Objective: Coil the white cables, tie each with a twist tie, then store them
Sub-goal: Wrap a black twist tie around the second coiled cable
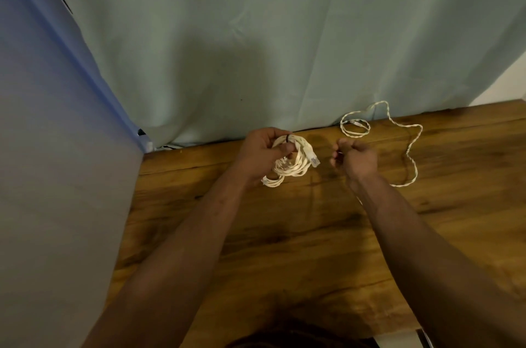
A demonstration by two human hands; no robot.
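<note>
One coil (293, 167) sits gripped in the left hand (263, 149) over the table (284, 248), dark tie (288, 138) on top. Right hand (357, 159) is curled, can't tell around what. Loose cable (411, 148) lies beside it.

A brown wood-grain bench (313, 248) with dark streaks fills the lower half. A pale green curtain (256, 34) hangs behind its far edge in long folds. A bluish-grey panel (57, 176) stands along the left side. A patch of white wall (506, 83) shows right of the curtain.
</note>
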